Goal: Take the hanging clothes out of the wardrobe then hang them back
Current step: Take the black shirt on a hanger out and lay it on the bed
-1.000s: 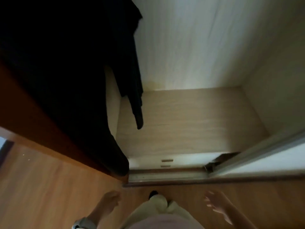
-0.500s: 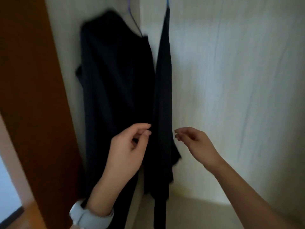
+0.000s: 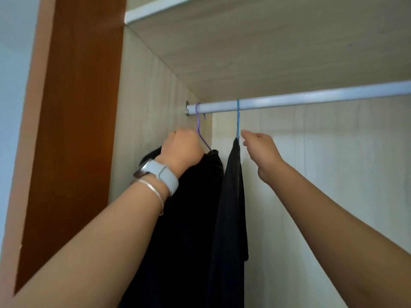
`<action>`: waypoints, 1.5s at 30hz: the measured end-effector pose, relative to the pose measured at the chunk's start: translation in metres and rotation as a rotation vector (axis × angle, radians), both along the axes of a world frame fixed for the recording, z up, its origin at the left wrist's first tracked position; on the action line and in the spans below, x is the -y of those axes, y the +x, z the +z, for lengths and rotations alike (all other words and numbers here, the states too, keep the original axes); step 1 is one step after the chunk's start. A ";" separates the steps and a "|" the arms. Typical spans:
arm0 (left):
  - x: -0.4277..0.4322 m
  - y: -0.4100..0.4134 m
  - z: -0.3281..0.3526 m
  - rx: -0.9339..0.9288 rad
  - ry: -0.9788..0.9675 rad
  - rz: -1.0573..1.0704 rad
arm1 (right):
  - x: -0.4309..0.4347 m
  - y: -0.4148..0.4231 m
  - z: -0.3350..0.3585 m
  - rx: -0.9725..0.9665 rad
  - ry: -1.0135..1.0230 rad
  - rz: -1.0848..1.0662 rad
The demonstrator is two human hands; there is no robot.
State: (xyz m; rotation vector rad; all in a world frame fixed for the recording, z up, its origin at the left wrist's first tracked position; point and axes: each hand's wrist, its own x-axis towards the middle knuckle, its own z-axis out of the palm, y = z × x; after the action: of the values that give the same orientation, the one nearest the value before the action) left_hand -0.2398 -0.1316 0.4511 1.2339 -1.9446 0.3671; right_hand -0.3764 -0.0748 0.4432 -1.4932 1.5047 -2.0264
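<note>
Two dark clothes (image 3: 231, 196) hang at the rail's (image 3: 311, 100) left end. They look soft, light and apt to slide off thin wire, so I'd take the hanger necks. My left hand (image 3: 181, 150) is curled at the purple hanger (image 3: 198, 127), but I can't tell if it grips. My right hand (image 3: 262, 150) is loosely parted just beside the blue hanger (image 3: 238, 121).
</note>
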 end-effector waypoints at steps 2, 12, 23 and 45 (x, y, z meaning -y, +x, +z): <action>0.014 -0.003 0.016 0.066 0.090 0.056 | 0.009 -0.001 0.016 0.029 0.066 0.049; 0.043 -0.006 0.047 -0.084 0.329 -0.057 | 0.059 -0.002 0.045 0.202 -0.033 0.038; 0.030 -0.003 0.057 -0.300 0.223 -0.123 | 0.057 0.020 0.032 0.217 -0.118 0.092; -0.122 0.101 -0.063 -0.520 0.472 -0.290 | -0.039 0.120 -0.095 -0.104 -0.143 0.537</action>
State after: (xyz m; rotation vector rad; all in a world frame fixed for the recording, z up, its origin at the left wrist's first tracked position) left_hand -0.1389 -0.0094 0.3877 1.1544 -1.7512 -0.5426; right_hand -0.2568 -0.0357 0.3484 -1.8365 0.8651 -1.7756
